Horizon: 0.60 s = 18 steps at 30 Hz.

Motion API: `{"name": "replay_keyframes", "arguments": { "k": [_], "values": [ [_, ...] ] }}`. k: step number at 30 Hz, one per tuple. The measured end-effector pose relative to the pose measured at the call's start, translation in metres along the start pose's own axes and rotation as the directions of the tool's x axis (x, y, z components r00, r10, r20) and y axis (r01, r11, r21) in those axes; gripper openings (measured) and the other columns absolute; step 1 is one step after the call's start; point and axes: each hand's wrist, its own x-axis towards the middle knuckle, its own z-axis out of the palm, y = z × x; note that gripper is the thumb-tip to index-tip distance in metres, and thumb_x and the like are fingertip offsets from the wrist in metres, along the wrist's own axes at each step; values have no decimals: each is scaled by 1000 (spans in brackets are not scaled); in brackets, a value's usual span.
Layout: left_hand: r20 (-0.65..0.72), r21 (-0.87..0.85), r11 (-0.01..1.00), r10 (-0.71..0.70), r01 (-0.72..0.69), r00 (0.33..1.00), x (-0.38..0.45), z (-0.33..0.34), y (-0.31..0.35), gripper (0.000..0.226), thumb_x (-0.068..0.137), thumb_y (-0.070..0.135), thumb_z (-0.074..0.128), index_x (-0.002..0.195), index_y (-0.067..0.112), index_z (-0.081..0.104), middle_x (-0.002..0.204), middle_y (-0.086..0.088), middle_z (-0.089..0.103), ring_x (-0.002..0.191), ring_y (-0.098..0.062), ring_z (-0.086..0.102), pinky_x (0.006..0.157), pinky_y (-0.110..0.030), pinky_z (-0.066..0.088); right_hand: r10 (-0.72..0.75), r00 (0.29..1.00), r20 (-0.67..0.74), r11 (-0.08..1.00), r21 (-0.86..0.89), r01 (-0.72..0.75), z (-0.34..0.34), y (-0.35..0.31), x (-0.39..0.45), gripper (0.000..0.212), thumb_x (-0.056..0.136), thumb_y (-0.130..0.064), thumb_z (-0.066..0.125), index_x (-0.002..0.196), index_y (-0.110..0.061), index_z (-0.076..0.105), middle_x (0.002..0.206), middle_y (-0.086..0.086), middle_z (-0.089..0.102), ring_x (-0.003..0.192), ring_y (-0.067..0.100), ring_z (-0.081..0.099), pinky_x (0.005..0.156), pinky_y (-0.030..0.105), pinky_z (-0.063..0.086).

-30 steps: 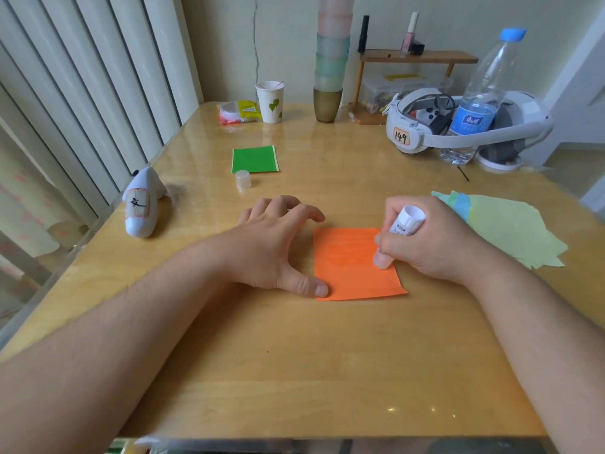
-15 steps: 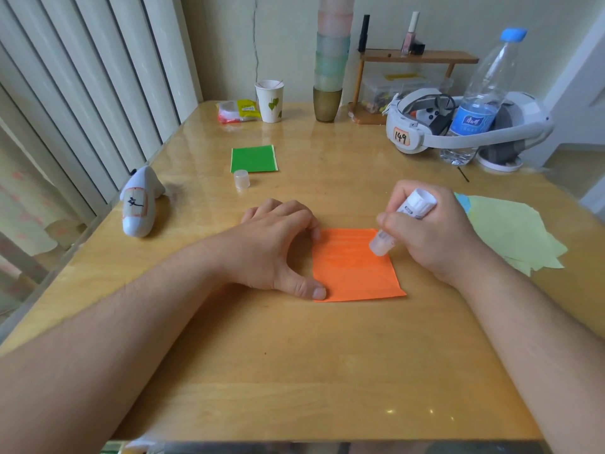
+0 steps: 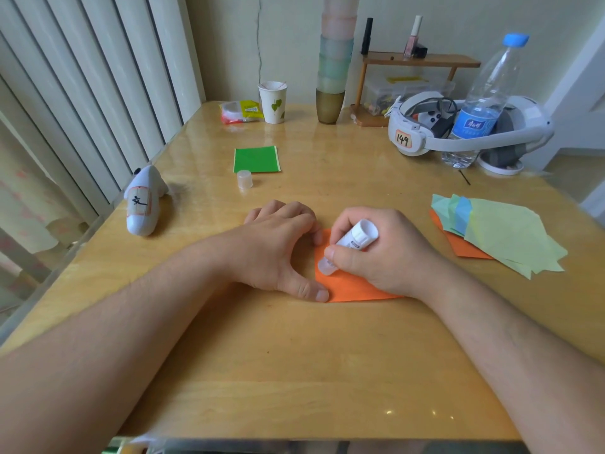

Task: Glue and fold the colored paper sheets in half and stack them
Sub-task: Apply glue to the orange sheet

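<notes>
1. While the left hand lies spread on the table, its thumb tip and fingertips press the left edge of the orange sheet, which lies flat at mid-table.
2. The right hand is curled round the glue stick, held tilted with its clear tip on the sheet's left part.
3. A loose pile of coloured sheets lies near the right edge, well apart from the orange sheet.
4. A folded green sheet lies toward the far edge, with the glue cap standing just beside its near edge.
5. Along the far edge: a paper cup, a stack of tumblers, a headset and a water bottle.
6. A white controller lies near the left edge.
</notes>
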Motion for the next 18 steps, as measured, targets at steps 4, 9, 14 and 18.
{"name": "replay_keyframes", "arguments": {
  "k": [4, 9, 14, 18],
  "values": [
    [0, -5, 1000, 5, -5, 1000, 0, 0, 0, 77, 50, 94, 60, 109, 48, 43, 126, 22, 38, 119, -12, 31, 112, -39, 30, 14, 999, 42, 999, -40, -12, -2, -5, 0, 19, 78, -23, 82, 74, -21, 63, 70, -6, 72, 69, 15, 60, 63, 32, 48],
    [-9, -26, 1000, 14, -14, 1000, 0, 0, 0, 80, 51, 93, 63, 112, 46, 46, 123, 22, 39, 118, -12, 32, 112, -39, 30, 103, 993, 52, 990, -107, -97, -20, -2, -4, 17, 80, -18, 77, 75, -15, 60, 73, 3, 76, 80, 27, 71, 68, 41, 55],
    [-10, -44, 999, 21, -21, 1000, -1, 0, -2, 79, 53, 92, 68, 113, 45, 47, 125, 23, 39, 119, -12, 32, 113, -40, 29, 163, 984, 78, 980, -129, -152, -38, 2, -11, 17, 84, -9, 72, 75, -12, 58, 69, -2, 77, 80, 15, 74, 76, 41, 57],
    [-9, -45, 999, 22, -22, 1000, -1, 1, -2, 80, 52, 93, 66, 113, 46, 47, 124, 23, 39, 119, -12, 32, 113, -41, 29, 166, 983, 76, 978, -145, -153, -42, 2, -12, 16, 82, -7, 70, 74, -11, 57, 67, -1, 77, 79, 17, 73, 78, 44, 57]
  ]
}}
